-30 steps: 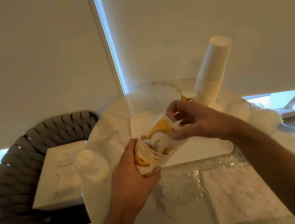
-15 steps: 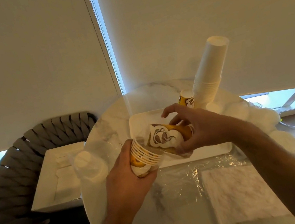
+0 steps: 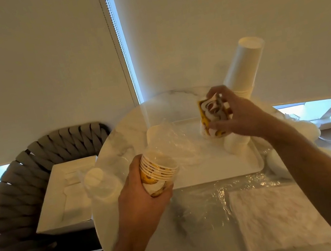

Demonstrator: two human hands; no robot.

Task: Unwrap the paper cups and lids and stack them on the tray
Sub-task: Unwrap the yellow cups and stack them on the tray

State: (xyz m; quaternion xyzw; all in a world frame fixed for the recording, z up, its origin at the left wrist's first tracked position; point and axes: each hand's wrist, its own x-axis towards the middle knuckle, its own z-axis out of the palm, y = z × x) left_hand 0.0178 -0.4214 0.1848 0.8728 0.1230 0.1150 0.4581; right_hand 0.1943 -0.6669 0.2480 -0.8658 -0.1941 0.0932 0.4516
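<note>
Cups [image 3: 214, 116] went onto the tray [image 3: 223, 170] at one o'clock, gripped by the right hand [image 3: 240, 116]; the left hand [image 3: 141, 193] clutched a wrapped stack [image 3: 157, 171] left to unload.

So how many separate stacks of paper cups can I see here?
3: a printed stack in the left hand, printed cups gripped by the right hand over the tray, and a tall white stack behind. More may be hidden.
</note>
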